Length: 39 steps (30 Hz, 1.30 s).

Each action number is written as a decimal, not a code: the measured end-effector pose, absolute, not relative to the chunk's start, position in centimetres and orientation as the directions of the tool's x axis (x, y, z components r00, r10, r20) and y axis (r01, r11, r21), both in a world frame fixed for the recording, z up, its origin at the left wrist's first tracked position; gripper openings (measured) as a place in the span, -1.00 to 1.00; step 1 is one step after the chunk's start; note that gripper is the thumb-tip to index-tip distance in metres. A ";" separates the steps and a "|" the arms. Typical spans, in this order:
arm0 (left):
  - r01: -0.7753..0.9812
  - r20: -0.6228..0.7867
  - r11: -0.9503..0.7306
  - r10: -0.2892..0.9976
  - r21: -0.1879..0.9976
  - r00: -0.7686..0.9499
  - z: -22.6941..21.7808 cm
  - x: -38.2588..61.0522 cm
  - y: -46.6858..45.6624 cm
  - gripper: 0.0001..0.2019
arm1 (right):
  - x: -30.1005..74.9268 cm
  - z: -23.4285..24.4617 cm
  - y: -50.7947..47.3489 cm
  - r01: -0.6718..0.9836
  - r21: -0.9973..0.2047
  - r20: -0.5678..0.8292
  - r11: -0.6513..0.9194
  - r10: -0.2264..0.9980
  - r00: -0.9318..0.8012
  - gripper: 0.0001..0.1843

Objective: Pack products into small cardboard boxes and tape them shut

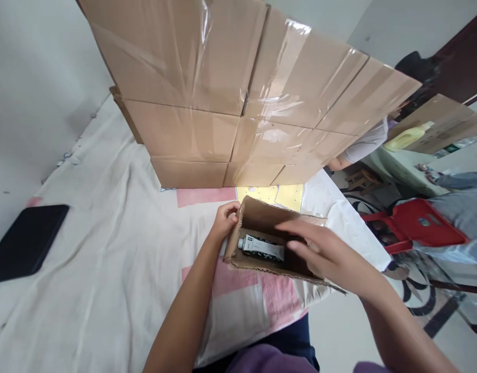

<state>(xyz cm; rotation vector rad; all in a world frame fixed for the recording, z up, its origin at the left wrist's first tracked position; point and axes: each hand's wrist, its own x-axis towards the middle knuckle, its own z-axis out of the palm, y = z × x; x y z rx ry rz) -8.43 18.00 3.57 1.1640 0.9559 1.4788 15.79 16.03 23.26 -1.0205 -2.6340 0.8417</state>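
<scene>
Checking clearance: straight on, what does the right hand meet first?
Likely the tube in the carton; depth is unclear, so the right hand might pass above it to the left inner wall.

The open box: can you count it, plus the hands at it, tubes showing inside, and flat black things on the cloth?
Hands: 2 (left hand, right hand)
Open box: 1
Tube: 1
Flat black thing: 1
Total: 5
</scene>
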 end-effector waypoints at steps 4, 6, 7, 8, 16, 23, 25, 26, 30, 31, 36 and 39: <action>-0.226 0.251 -0.258 0.966 0.939 -0.057 5.8 -9.4 17.6 -0.34 | 23.7 21.1 14.2 0.636 -0.583 0.233 0.506 0.854 -0.465 -0.66; -0.242 0.221 -0.205 0.974 0.948 0.041 7.0 -10.0 17.2 -0.40 | 25.2 19.2 13.7 0.628 -0.586 0.187 0.513 0.839 -0.511 -0.64; -0.248 0.189 -0.159 0.976 0.956 0.105 7.5 -10.2 17.0 -0.41 | 25.4 18.4 13.5 0.609 -0.597 0.147 0.522 0.818 -0.557 -0.62; -0.249 0.149 -0.104 0.975 0.963 0.166 8.0 -10.4 16.8 -0.41 | 25.3 17.9 13.4 0.585 -0.614 0.110 0.530 0.791 -0.602 -0.60; -0.145 0.101 -0.077 0.981 0.986 0.168 9.9 -10.5 15.1 -0.59 | 26.2 16.5 12.7 0.392 -0.778 0.135 0.490 0.740 -0.659 -0.48; -0.141 0.231 -0.213 0.965 0.967 0.124 10.4 -9.9 13.3 -0.78 | 24.2 13.7 12.0 0.374 -0.864 0.161 0.337 0.889 -0.429 -0.50; -0.177 0.228 -0.198 0.958 0.964 0.173 10.7 -9.9 13.0 -0.61 | 22.6 12.9 12.3 0.331 -0.906 0.185 0.263 0.951 -0.249 -0.49; -0.179 0.214 -0.180 0.957 0.967 0.195 10.9 -10.0 12.8 -0.51 | 21.8 12.6 12.6 0.305 -0.931 0.157 0.203 0.973 -0.167 -0.46; 0.004 0.096 -0.100 0.971 0.995 0.221 11.9 -10.2 11.8 -0.54 | 19.8 11.8 13.3 0.204 -0.978 0.040 0.037 0.999 0.012 -0.47; 0.070 0.074 -0.091 0.974 0.993 0.213 12.0 -10.2 11.5 -0.62 | 19.5 11.7 13.4 0.197 -0.979 0.053 0.047 0.998 0.028 -0.48; 0.204 0.042 -0.087 0.976 0.975 0.215 12.2 -10.2 10.9 -0.75 | 19.1 12.1 14.0 0.209 -0.971 0.116 0.113 0.993 -0.001 -0.51; 0.209 0.040 -0.088 0.973 0.974 0.226 12.3 -10.1 10.8 -0.76 | 19.2 12.3 14.4 0.214 -0.971 0.112 0.108 0.994 0.006 -0.51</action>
